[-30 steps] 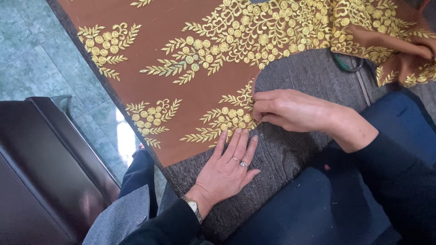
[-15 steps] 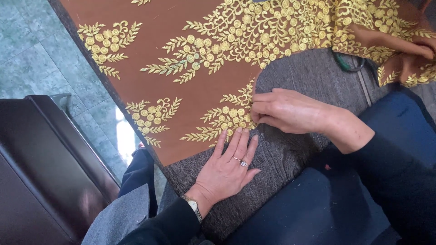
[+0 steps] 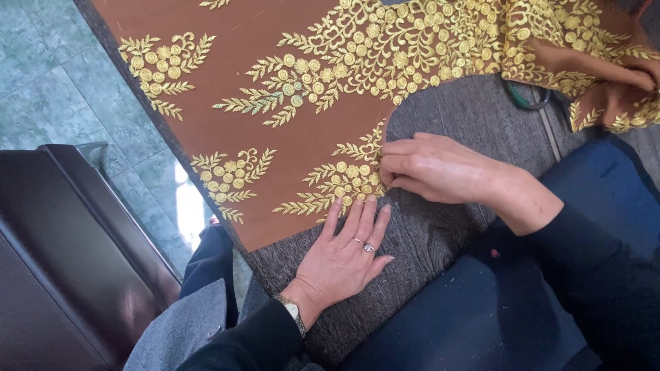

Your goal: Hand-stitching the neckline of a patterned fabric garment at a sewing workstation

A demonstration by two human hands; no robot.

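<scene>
My left hand lies flat, fingers spread, on grey woven cloth; my right hand pinches the gold-embroidered brown fabric edge.

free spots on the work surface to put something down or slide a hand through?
Bare grey surface between the right hand and the green-handled scissors; another strip below the left hand toward the near edge. Crowded: both hands meet at the brown embroidered fabric edge; another person's hand works top right.
</scene>
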